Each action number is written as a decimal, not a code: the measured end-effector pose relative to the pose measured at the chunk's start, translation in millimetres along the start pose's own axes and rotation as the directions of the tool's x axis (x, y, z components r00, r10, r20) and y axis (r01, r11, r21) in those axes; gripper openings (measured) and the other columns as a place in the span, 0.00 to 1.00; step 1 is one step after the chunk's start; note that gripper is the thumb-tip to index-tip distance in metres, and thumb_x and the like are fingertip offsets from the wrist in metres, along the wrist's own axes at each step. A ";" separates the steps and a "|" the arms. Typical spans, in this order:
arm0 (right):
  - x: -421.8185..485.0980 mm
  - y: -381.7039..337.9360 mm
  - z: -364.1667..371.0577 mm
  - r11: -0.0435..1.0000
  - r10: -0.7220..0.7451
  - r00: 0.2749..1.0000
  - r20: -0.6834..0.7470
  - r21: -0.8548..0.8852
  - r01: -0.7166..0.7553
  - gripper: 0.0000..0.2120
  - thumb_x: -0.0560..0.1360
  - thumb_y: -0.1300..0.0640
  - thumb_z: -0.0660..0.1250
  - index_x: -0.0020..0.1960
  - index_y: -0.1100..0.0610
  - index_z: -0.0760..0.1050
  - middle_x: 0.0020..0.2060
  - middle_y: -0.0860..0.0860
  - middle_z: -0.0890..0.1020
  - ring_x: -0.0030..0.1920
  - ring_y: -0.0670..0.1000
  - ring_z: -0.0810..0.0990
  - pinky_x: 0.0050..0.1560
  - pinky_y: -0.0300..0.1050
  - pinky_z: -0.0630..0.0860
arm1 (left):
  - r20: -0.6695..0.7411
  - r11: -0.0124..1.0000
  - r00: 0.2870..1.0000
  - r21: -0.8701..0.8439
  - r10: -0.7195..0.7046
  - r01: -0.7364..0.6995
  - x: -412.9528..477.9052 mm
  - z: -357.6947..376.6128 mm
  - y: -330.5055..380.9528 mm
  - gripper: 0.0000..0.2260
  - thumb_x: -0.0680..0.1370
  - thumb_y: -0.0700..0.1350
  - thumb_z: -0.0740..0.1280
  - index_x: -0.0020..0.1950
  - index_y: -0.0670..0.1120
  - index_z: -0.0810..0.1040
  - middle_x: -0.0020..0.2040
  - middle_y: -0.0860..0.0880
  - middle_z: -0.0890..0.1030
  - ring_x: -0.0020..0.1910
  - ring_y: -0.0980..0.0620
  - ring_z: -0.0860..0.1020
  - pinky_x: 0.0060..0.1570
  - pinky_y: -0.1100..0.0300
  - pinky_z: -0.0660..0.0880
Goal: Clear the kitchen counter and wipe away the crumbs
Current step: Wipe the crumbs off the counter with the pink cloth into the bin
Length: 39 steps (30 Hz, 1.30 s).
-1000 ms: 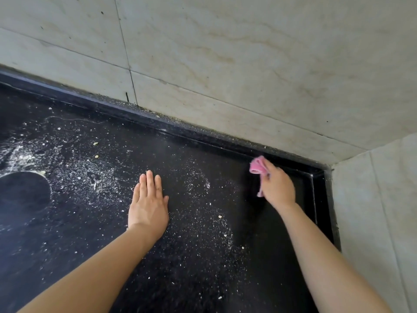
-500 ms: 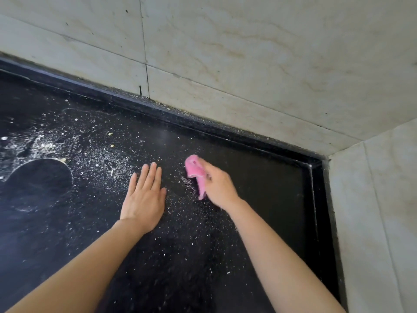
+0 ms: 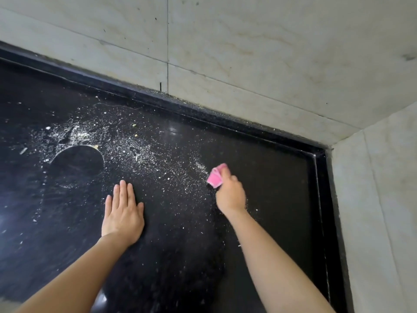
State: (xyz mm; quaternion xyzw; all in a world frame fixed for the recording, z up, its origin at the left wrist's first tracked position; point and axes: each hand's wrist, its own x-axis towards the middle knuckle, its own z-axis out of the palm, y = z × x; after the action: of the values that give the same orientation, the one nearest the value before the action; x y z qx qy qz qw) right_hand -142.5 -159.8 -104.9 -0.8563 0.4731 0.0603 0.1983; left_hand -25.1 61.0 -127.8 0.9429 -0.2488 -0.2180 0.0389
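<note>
Two hands are down on the black desk. The fingers of the left hand lie straight and close together, released, with the palm flat on the desk and nothing held. The fingers of the right hand are clenched round a small pink cloth, which juts out at the hand's left side, low over the desk. This hand is blurred, so whether the cloth presses on the surface cannot be told.

Pale crumbs and fine dust are spread over the desk from the far left across to a thin streak just beyond the cloth. They lie past the left fingertips and between the two hands, so the left hand sits inside the littered stretch. A few larger flakes show among the dust. A round bare patch breaks the crumbs, beyond and to the left of the left hand. A few specks lie near the right wrist.

Both forearms reach in from the bottom edge and hide the desk beneath them. A raised black rim runs along the back of the desk and turns down its right side, with grit along its top. Behind it stand pale marbled wall tiles, and a second tiled wall closes the corner on the right.
</note>
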 end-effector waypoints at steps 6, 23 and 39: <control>-18.6 3.2 -12.5 0.943 -0.148 0.983 0.111 0.315 0.106 0.25 0.80 0.60 0.55 0.74 0.43 0.60 0.57 0.55 0.76 0.49 0.54 0.78 0.51 0.51 0.76 | 0.070 0.997 0.997 0.077 -0.024 0.019 -0.9 -7.2 5.6 0.27 0.82 0.50 0.41 0.75 0.39 0.36 0.77 0.42 0.36 0.76 0.45 0.37 0.74 0.51 0.38; -63.0 15.1 9.2 0.991 0.074 0.991 0.108 0.104 -0.085 0.32 0.75 0.64 0.60 0.75 0.45 0.57 0.55 0.58 0.75 0.55 0.60 0.76 0.53 0.51 0.73 | 0.143 0.991 0.988 0.128 -0.049 0.031 -3.2 -16.0 16.1 0.26 0.82 0.47 0.42 0.74 0.37 0.35 0.76 0.40 0.35 0.76 0.44 0.37 0.74 0.52 0.39; -103.7 192.7 -52.8 0.790 0.607 0.794 0.041 0.077 -0.608 0.31 0.76 0.65 0.58 0.76 0.50 0.56 0.51 0.61 0.79 0.44 0.60 0.80 0.48 0.51 0.77 | 0.126 0.992 0.990 0.117 -0.061 0.047 -3.3 -10.6 15.9 0.26 0.82 0.47 0.43 0.75 0.37 0.36 0.76 0.41 0.36 0.76 0.44 0.37 0.74 0.52 0.39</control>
State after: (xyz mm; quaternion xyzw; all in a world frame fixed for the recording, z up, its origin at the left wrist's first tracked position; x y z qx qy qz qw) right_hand -364.1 -190.5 -80.9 -0.6492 0.7237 0.1060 0.2084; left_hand -30.3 48.4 -114.1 0.9338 -0.2371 -0.2653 -0.0369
